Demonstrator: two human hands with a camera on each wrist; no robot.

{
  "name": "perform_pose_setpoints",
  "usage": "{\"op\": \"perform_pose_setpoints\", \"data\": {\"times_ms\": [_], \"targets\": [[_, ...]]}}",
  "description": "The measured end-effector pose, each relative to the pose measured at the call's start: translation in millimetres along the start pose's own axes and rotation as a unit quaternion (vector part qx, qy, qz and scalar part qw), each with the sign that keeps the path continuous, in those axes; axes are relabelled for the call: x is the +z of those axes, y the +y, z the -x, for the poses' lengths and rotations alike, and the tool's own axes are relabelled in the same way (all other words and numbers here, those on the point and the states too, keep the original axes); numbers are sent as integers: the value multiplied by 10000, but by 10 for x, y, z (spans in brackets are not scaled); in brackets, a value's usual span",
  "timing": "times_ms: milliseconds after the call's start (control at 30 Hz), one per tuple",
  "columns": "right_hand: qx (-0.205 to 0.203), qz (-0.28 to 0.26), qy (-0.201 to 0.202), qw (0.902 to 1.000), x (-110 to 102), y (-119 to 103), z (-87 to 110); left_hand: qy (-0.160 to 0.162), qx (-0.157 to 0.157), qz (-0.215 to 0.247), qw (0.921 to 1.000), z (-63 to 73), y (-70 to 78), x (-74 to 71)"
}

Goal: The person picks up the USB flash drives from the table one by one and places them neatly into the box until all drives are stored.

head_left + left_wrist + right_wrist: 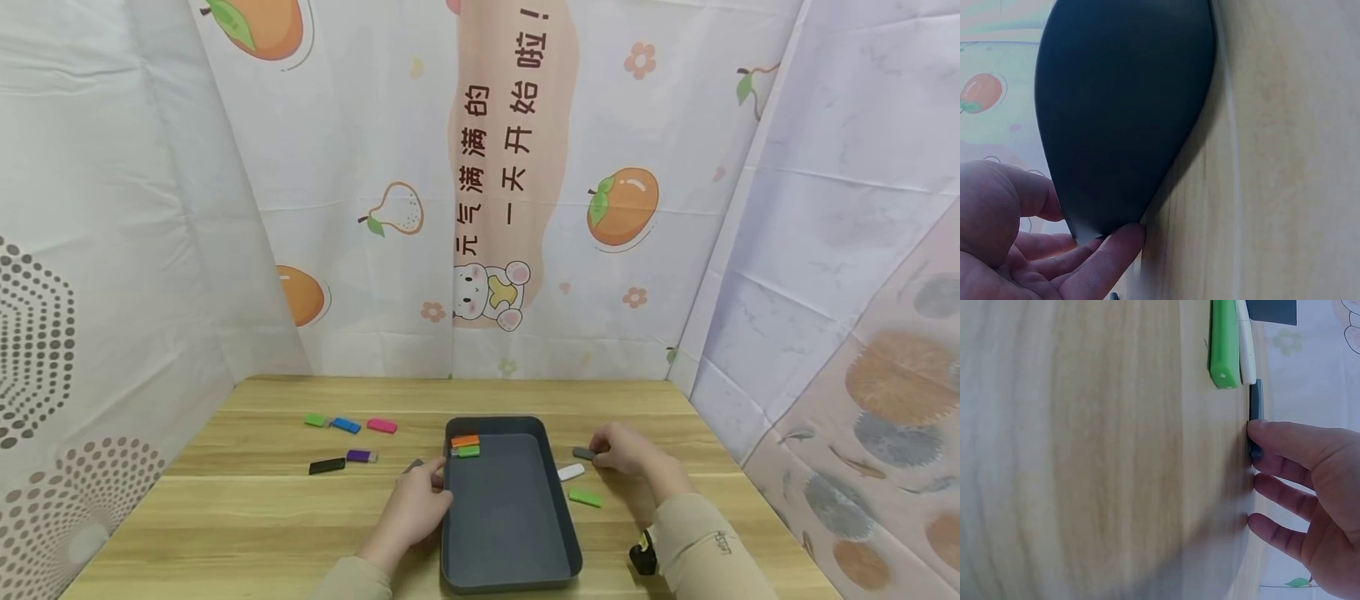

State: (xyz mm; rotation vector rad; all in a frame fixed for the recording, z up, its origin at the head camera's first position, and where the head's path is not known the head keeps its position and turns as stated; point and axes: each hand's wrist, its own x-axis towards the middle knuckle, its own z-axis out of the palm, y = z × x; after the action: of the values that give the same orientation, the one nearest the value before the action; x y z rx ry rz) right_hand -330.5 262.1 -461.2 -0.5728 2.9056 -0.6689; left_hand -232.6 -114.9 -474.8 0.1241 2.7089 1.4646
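A dark grey tray [510, 508] lies on the table. An orange USB stick [465, 441] and a green USB stick [466, 452] are in its back left corner. My left hand [417, 507] grips the tray's left side; in the left wrist view the fingers [1107, 259] meet the tray wall [1125, 119]. Just behind that hand lies a partly hidden grey USB stick [414, 466]. Right of the tray, my right hand [626, 450] pinches a dark grey USB stick [1256, 400] at the tabletop. Close by are a white USB stick [572, 472] and a light green one [585, 498].
Left of the tray lie several more USB sticks: green [316, 420], blue [347, 426], pink [382, 426], purple [362, 457] and black [327, 467]. A small black object [642, 557] shows beside the right sleeve. Printed curtains [375, 275] hang behind the table and along both sides.
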Motion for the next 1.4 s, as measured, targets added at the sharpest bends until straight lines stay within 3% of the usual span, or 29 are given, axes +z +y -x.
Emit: {"op": "perform_pose_setpoints", "data": {"times_ms": [800, 1233, 1400], "targets": [[8, -61, -40, 10000, -97, -43, -29, 36, 42, 23, 10000, 3, 12, -18], [-14, -11, 209, 9998, -146, -57, -87, 63, 108, -25, 9999, 4, -10, -8], [-234, 1, 333, 9992, -206, -114, -125, 59, 88, -15, 9999, 9, -2, -8]]}}
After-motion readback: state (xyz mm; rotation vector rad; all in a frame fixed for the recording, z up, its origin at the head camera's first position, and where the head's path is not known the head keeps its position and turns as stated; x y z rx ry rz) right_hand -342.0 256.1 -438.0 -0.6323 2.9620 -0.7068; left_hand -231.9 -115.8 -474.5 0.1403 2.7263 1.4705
